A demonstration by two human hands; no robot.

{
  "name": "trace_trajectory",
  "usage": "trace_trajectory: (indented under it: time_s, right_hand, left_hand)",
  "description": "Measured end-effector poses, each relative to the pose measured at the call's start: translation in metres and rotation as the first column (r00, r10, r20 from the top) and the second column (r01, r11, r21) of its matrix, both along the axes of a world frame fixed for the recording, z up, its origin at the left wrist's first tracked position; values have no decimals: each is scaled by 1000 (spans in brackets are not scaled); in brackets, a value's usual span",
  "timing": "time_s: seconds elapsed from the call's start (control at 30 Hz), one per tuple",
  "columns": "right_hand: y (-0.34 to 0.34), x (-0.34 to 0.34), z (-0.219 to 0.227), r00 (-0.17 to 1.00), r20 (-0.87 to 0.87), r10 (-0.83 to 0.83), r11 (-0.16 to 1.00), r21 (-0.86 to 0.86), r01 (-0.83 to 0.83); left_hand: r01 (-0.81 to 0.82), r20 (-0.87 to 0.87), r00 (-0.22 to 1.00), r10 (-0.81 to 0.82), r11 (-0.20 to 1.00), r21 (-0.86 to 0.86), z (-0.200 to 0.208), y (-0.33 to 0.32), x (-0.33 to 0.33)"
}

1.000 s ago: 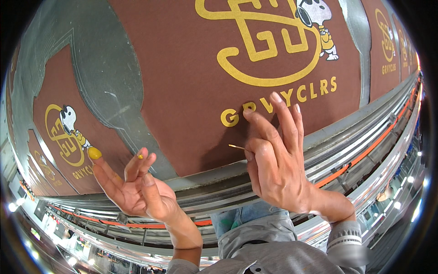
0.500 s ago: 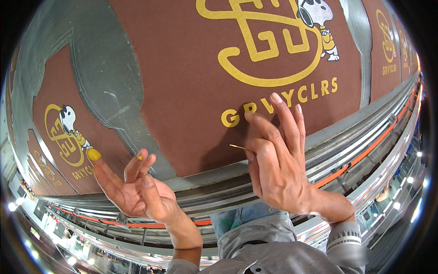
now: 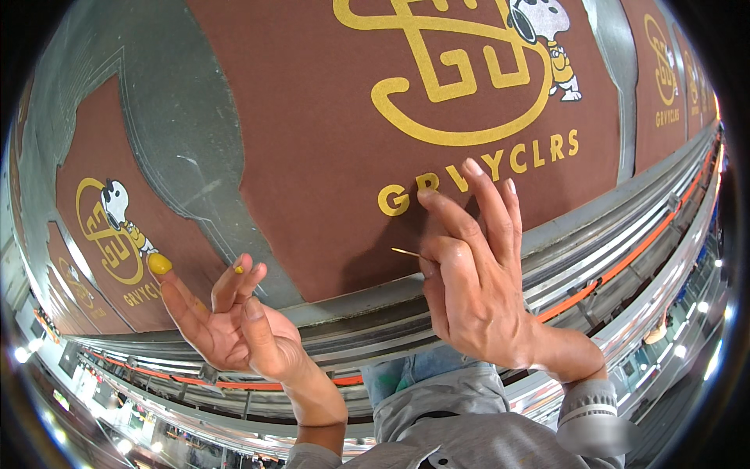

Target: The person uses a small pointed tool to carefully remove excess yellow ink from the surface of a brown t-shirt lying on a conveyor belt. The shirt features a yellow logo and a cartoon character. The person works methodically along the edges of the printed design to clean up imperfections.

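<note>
A large brown cut fabric panel (image 3: 312, 187) lies in front of me, printed with a yellow emblem, yellow lettering and a black-and-white cartoon dog (image 3: 556, 55). Over its near edge, my right hand (image 3: 480, 301) pinches a thin yellowish pointed stick (image 3: 405, 252). Its other fingers are bent or stretched over the lettering; whether they touch the fabric I cannot tell. To the left, my left hand (image 3: 254, 336) is palm up with fingers apart. A glossy yellow blob of ink or paint (image 3: 159, 263) sits on one fingertip, and a small yellow smear (image 3: 238, 270) marks another finger.
The panels lie on a grey board (image 3: 183, 141) with worn edges. A similar printed panel (image 3: 94, 172) is at the left, another (image 3: 652, 86) at the right. Metal rails with an orange strip (image 3: 586, 293) run along the near side, between the board and my body.
</note>
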State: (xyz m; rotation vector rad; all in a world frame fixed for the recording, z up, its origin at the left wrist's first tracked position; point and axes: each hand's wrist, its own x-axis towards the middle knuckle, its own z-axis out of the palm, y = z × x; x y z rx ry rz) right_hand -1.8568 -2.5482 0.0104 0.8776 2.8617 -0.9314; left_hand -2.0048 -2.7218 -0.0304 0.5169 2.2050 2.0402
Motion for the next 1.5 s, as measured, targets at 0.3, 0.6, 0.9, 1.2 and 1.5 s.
trace_trajectory:
  time_s: [0.3,0.6,0.9,1.2,1.5]
  right_hand:
    - [-38,64,17,976,-213,-47,960,-281,-16]
    - [-7,91,35,924,-323,-206,942,-321,98]
    - [76,154,-5,842,-391,-371,883,133,450]
    - [107,177,-18,784,-416,-461,783,226,580]
    - [112,175,-15,696,-425,-579,739,87,668]
  left_hand:
    - [-55,-60,997,53,997,-45,1,11,0]
    - [-33,-324,944,-55,965,-262,8,5,7]
    - [-305,-477,877,-51,708,-637,41,37,9]
    - [-295,-369,927,-68,478,-828,36,103,28]
    - [-237,-281,959,-35,444,-864,46,116,46]
